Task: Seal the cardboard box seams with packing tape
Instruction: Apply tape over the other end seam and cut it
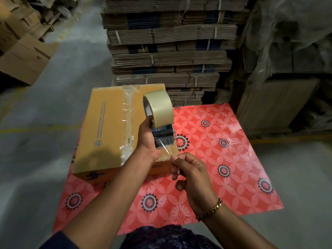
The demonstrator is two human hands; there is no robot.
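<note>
A closed yellow-brown cardboard box (104,130) lies on a red flowered table cover (224,159). A strip of clear tape (127,123) runs along its top centre seam. My left hand (148,141) grips a blue tape dispenser (162,133) carrying a roll of clear packing tape (159,108), held above the box's right side. My right hand (190,171) pinches the loose end of the tape (168,150) between thumb and forefinger, just below the dispenser's blade. A gold bracelet sits on my right wrist.
A tall stack of bundled flat cartons (170,47) rises right behind the table. Loose cartons (23,56) lie on the floor at the far left. Plastic-wrapped goods (287,69) stand at the right. Grey concrete floor surrounds the table.
</note>
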